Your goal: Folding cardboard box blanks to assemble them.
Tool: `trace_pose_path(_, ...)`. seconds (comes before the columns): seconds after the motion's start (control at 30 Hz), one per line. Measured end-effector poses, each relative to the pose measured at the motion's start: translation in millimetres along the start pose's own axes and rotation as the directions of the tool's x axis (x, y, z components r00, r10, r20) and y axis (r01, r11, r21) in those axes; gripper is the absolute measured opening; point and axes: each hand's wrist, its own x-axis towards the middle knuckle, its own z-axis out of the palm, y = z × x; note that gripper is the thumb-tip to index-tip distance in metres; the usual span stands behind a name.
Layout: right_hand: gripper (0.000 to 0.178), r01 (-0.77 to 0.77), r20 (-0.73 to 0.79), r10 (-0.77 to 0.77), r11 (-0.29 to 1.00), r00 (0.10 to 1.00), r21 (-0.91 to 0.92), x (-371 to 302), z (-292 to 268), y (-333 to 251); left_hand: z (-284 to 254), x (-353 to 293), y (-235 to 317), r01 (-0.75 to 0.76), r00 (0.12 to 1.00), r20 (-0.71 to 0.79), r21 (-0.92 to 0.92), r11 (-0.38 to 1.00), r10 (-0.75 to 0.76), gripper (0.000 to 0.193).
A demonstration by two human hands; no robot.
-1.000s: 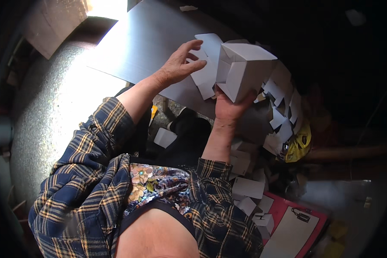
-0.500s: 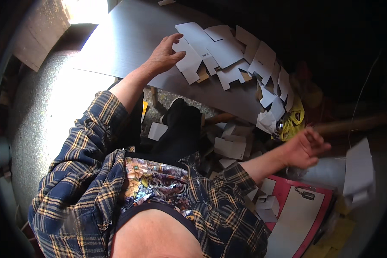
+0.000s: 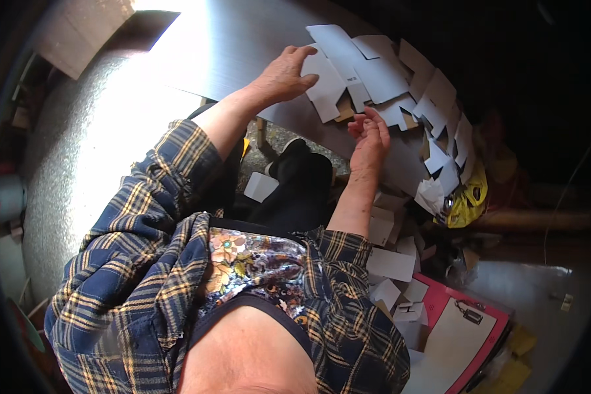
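Flat white cardboard box blanks point(image 3: 374, 72) lie overlapping on the metal table point(image 3: 243, 39), their cut flaps and some brown undersides showing. My left hand point(image 3: 289, 75) is open over the table at the left edge of these blanks, thumb and index finger apart. Its fingertips come right up to the nearest blank point(image 3: 324, 85); whether they touch it I cannot tell. My right hand point(image 3: 371, 143) is at the near edge of the pile, palm turned inward, fingers loosely bent and slightly apart. Nothing shows in either hand.
Below the table to the right lies a heap of folded white boxes point(image 3: 391, 262). Beside it is a pink-edged white board point(image 3: 499, 325). A yellow plastic bag point(image 3: 467, 203) sits at the blanks' right end. A cardboard box point(image 3: 79, 33) stands at the far left.
My right hand has swung from the far right in to the blanks. The white box that was in the air at the right is gone from there. My left hand stays by the blanks.
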Motion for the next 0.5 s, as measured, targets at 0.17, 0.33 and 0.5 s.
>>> trace_pose_path(0.17,0.031,0.145,0.027,-0.153,0.852,0.988,-0.503,20,1,15,1,-1,2,0.01,1.0,-0.007,0.094,0.996,-0.009,0.05)
trace_pose_path(0.33,0.039,0.239,0.14,-0.207,0.6,0.968,-0.764,20,21,23,-4,-2,6,0.052,0.998,0.022,0.08,0.995,-0.053,0.047)
trace_pose_path(0.5,0.046,0.259,0.188,-0.191,0.482,0.963,-0.837,32,32,24,-8,-3,13,0.101,0.988,0.108,0.101,0.99,-0.112,0.05)
